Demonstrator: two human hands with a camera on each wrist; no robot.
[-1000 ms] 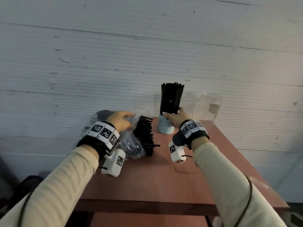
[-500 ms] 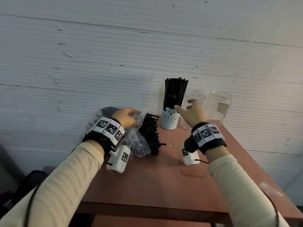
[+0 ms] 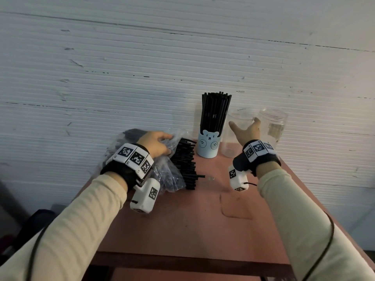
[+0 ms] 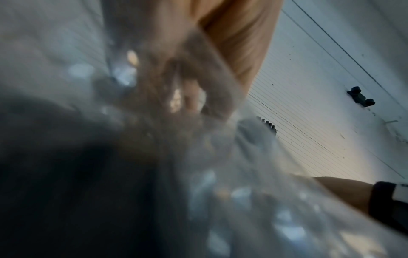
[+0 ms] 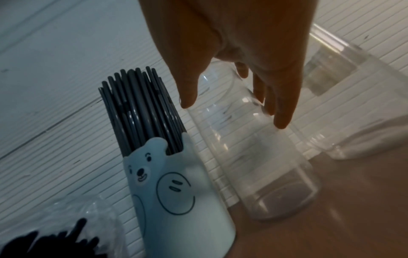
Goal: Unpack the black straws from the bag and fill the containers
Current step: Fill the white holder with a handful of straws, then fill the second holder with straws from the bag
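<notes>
Reaching our spread right hand (image 3: 246, 132) around the clear jar (image 3: 235, 136) beside the bear cup (image 3: 208, 146), while our left hand (image 3: 155, 144) grips the bag (image 3: 168, 175) of straws (image 3: 185, 165).

No readable text anywhere; the wrist bands (image 3: 135, 157) carry only square coded markers.

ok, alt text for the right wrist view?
An open right hand reaches down toward an empty clear jar, fingers spread at its rim. Left of the jar stands a pale blue bear cup packed with upright black straws; a second clear jar stands to the right on the reddish table.
</notes>
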